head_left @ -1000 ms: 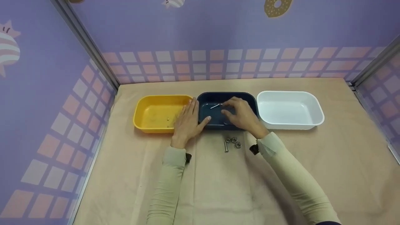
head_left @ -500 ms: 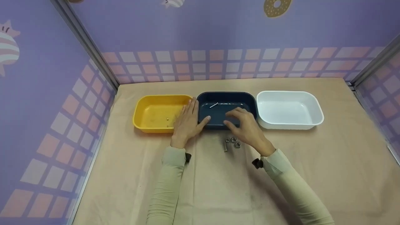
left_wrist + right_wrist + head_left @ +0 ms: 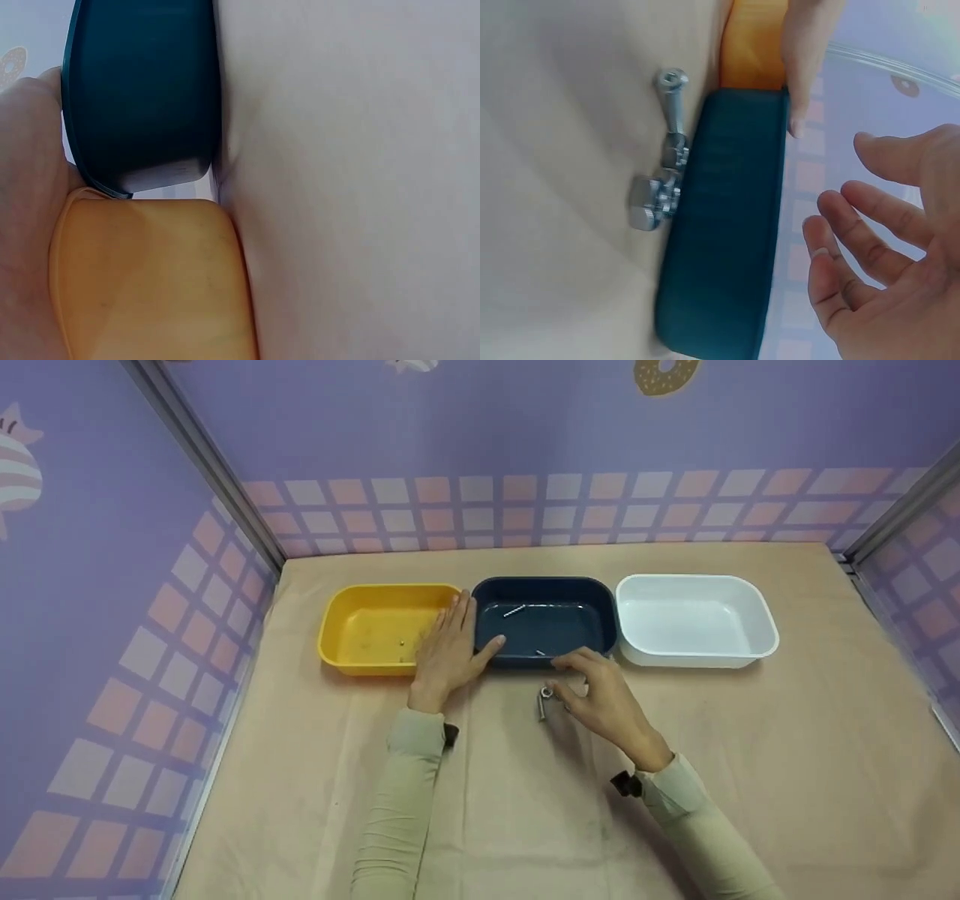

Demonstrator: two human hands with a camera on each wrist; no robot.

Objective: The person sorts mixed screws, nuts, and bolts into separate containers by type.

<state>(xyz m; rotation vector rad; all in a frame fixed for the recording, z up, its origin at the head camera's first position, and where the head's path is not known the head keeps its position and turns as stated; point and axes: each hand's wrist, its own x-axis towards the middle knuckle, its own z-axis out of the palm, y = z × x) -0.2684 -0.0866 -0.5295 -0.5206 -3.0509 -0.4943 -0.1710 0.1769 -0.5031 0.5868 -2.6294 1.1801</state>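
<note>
Open room for reaching lies above the white bin, its top uncovered, and over the cloth between the forearms. The left hand blocks the side-by-side rims of the yellow bin and dark blue bin. At the latter's near edge, the right hand obstructs access from above to some nuts; the bolt lies uncovered

Trays first, and I make it three: one yellow tray, one dark blue tray, one white tray! Two hands now, one left hand, one right hand; one bolt, three nuts, slightly blurred, and one thin screw plainly showing, plus two tiny specks
</note>
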